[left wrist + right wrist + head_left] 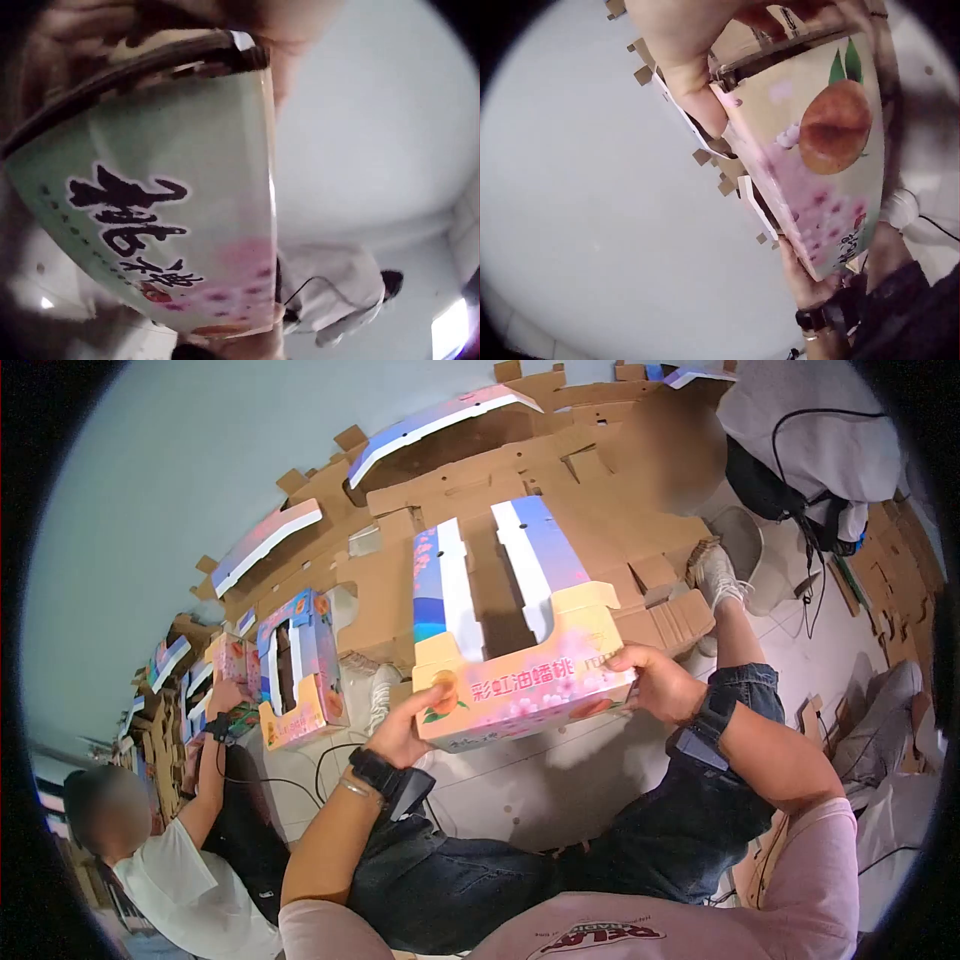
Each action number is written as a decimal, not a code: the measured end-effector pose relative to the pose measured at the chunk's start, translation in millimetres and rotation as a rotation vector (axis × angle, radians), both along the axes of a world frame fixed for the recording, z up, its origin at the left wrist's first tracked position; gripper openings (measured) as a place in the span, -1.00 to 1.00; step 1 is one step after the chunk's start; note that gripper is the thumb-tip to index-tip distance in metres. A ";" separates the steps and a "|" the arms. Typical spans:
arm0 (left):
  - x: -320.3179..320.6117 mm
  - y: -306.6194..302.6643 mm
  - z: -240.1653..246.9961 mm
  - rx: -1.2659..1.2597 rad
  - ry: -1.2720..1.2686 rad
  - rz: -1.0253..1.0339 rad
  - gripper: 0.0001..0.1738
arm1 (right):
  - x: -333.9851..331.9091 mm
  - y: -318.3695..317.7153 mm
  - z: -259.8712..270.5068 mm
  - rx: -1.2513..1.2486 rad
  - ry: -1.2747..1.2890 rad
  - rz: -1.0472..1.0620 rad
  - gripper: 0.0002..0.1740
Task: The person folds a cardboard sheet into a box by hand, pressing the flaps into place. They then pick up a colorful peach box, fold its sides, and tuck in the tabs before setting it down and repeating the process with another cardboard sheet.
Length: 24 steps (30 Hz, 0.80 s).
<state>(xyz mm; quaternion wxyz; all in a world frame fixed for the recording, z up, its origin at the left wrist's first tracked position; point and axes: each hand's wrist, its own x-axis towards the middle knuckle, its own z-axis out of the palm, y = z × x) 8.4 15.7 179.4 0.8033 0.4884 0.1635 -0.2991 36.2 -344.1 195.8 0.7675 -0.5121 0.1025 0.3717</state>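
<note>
Between both hands is a printed cardboard fruit box (540, 695), pink and yellow at the near end, with blue-and-white flaps along an open slot in its top. My left hand (400, 730) grips its near left corner, thumb on the printed end panel. At the near right corner my right hand (665, 685) holds the box, thumb on top. The left wrist view shows a pale green side panel (172, 150) with dark lettering. A peach picture (836, 127) fills part of the panel in the right wrist view, where fingers partly reach behind the edge.
Flattened brown cardboard (480, 485) lies beyond the box. A similar printed box (300, 670) stands to the left, beside a person in a white shirt (190, 880). Another person's shoe (715, 575) is at the right. A black cable (320, 770) runs across the tiled floor.
</note>
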 end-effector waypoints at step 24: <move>4.5 -24.8 40.1 0.456 -0.344 0.008 -0.05 | 3.0 22.4 -27.1 -0.323 -0.076 0.017 -0.65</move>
